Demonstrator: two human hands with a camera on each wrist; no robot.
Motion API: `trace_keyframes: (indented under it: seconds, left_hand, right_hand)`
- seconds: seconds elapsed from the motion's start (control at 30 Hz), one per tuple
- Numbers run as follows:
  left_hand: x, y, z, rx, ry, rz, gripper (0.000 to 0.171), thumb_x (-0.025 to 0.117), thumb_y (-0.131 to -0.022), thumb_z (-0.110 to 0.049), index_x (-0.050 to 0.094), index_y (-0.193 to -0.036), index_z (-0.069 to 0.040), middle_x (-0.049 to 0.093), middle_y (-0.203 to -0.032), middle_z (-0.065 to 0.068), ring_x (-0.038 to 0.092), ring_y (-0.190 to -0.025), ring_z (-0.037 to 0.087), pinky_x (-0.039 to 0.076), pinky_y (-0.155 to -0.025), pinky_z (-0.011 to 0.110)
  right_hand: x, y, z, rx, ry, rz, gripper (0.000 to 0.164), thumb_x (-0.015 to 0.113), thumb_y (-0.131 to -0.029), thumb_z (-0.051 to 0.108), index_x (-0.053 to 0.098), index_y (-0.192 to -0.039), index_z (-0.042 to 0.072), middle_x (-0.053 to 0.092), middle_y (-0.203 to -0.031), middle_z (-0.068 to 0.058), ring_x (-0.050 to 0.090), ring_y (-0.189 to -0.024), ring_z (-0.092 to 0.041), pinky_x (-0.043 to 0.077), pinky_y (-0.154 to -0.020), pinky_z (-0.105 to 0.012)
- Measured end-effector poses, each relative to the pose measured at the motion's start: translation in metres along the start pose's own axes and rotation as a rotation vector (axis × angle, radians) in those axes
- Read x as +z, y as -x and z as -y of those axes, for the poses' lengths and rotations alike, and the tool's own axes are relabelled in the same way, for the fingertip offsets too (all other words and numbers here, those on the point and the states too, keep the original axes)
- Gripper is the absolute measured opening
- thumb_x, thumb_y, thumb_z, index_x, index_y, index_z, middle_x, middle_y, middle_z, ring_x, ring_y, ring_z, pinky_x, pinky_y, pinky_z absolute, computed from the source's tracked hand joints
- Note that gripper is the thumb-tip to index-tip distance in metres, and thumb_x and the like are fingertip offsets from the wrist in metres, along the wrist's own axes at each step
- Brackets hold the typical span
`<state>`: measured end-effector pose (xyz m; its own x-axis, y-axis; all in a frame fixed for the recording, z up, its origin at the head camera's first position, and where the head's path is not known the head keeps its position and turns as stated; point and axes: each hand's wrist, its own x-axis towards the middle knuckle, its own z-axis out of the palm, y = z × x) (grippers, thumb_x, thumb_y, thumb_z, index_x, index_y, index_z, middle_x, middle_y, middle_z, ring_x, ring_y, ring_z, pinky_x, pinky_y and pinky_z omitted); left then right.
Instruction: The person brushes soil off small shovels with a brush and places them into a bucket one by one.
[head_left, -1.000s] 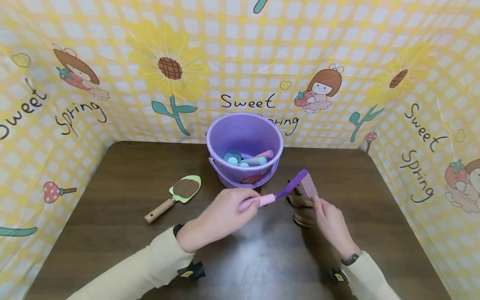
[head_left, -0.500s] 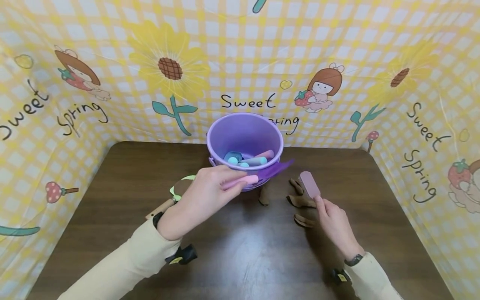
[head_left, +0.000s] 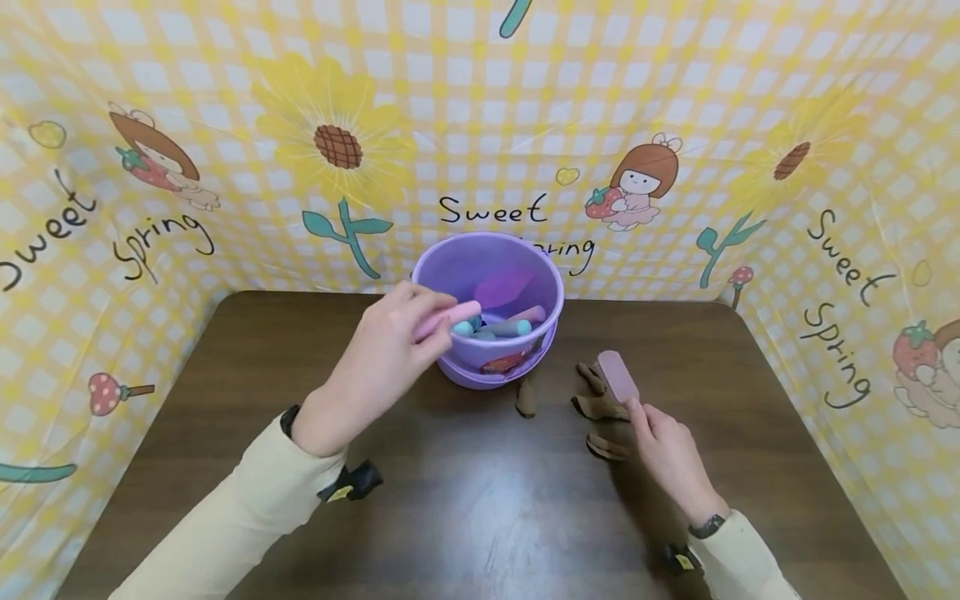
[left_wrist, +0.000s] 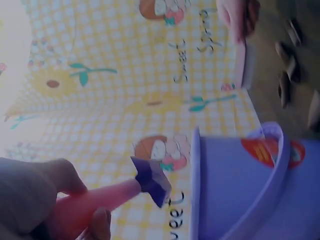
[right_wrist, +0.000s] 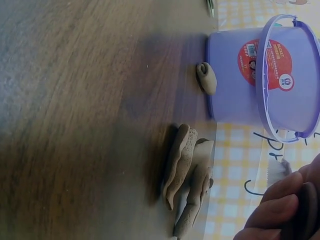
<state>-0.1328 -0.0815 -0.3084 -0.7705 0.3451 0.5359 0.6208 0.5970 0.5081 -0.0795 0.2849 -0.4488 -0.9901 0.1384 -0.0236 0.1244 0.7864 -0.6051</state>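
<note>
My left hand (head_left: 375, 358) grips the pink handle of a small purple shovel (head_left: 506, 287) at the left rim of a purple bucket (head_left: 476, 375). The shovel's purple blade shows inside the bucket's opening. In the left wrist view the shovel handle (left_wrist: 100, 200) lies between thumb and fingers. My right hand (head_left: 675, 454) holds a pink brush (head_left: 618, 377) by its handle above the table; whitish bristles (right_wrist: 277, 171) show in the right wrist view. Several brown curled pieces (head_left: 600, 408) lie beneath and beside the brush. I cannot tell what they are made of.
Inside the bucket lie tools with teal handles (head_left: 513, 328) and a pink handle (head_left: 534, 314). One brown curled piece (head_left: 527, 400) lies at the bucket's front foot. The dark wooden table (head_left: 480, 508) is bordered by a yellow checked cloth (head_left: 480, 117).
My left hand has moved left and up with the shovel, away from the brush, bringing the blade over the bucket. It now covers the green trowel. My right hand stays nearly still.
</note>
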Motion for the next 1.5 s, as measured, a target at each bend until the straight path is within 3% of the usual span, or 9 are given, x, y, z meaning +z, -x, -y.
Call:
trace_keyframes:
  seconds: [0.13,0.33,0.47,0.63,0.97,1.13,1.33,1.5]
  left_hand:
    - [0.008,-0.005,0.015,-0.043,-0.034,-0.015,0.013,0.07,-0.096,-0.005,0.061,-0.104,0.0,0.061,-0.094,0.015,0.06,-0.082,0.03,0.053,-0.075,0.043]
    - [0.027,-0.005,0.034,-0.106,-0.109,-0.002,0.018,0.068,-0.102,-0.012,0.054,-0.101,-0.001,0.051,-0.098,0.018,0.064,-0.083,0.034,0.059,-0.07,0.043]
    - [0.037,-0.007,0.04,-0.089,-0.172,0.004,0.019,0.068,-0.102,-0.012,0.053,-0.101,0.0,0.05,-0.094,0.016,0.061,-0.079,0.033,0.056,-0.068,0.042]
    - [0.047,-0.01,0.045,-0.06,-0.218,-0.006,0.016,0.068,-0.101,-0.008,0.054,-0.102,0.0,0.053,-0.09,0.015,0.056,-0.084,0.035,0.049,-0.072,0.044]
    - [0.059,-0.013,0.046,-0.079,-0.3,-0.017,0.018,0.06,-0.105,-0.012,0.06,-0.107,0.006,0.057,-0.098,0.024,0.052,-0.09,0.042,0.048,-0.081,0.048]
    - [0.059,-0.012,0.045,-0.071,-0.26,-0.037,0.025,0.062,-0.105,-0.019,0.064,-0.111,0.006,0.062,-0.097,0.022,0.052,-0.088,0.039,0.045,-0.079,0.046]
    - [0.054,-0.002,0.049,-0.09,-0.128,-0.117,0.036,0.058,-0.106,-0.025,0.062,-0.125,0.006,0.06,-0.111,0.024,0.054,-0.098,0.038,0.048,-0.081,0.048]
    - [0.048,0.008,0.055,-0.107,-0.082,-0.175,0.03,0.052,-0.108,-0.02,0.059,-0.123,0.005,0.057,-0.111,0.023,0.054,-0.098,0.036,0.049,-0.081,0.047]
  right_hand:
    - [0.002,0.003,-0.001,0.005,-0.002,0.003,0.052,0.041,-0.112,0.047,0.052,-0.08,0.009,0.038,-0.065,-0.001,0.041,-0.059,-0.02,0.035,-0.058,-0.034]
    - [0.006,0.006,0.001,-0.013,-0.005,0.004,0.05,0.043,-0.112,0.043,0.051,-0.077,0.009,0.037,-0.064,0.0,0.043,-0.06,-0.02,0.036,-0.06,-0.034]
    - [0.008,0.009,0.001,-0.011,0.002,0.003,0.049,0.044,-0.112,0.042,0.049,-0.075,0.01,0.035,-0.063,0.001,0.041,-0.059,-0.019,0.035,-0.059,-0.033]
    - [0.009,0.009,0.001,-0.019,0.005,0.003,0.048,0.045,-0.112,0.041,0.048,-0.075,0.011,0.034,-0.063,0.002,0.04,-0.058,-0.018,0.034,-0.059,-0.033]
    - [0.006,0.008,0.006,-0.032,0.004,-0.004,0.046,0.047,-0.112,0.038,0.048,-0.074,0.011,0.036,-0.063,0.001,0.04,-0.057,-0.018,0.033,-0.057,-0.033]
    - [0.005,0.007,0.007,-0.04,0.006,-0.009,0.046,0.047,-0.112,0.037,0.048,-0.074,0.011,0.035,-0.063,0.001,0.039,-0.057,-0.018,0.033,-0.056,-0.033]
    - [0.006,0.008,0.01,-0.046,0.008,0.001,0.047,0.046,-0.112,0.037,0.047,-0.073,0.011,0.036,-0.063,0.001,0.039,-0.056,-0.017,0.033,-0.055,-0.032]
    - [0.007,0.007,0.014,-0.057,0.003,0.004,0.047,0.047,-0.112,0.039,0.049,-0.074,0.011,0.037,-0.063,0.001,0.039,-0.056,-0.017,0.034,-0.055,-0.032]
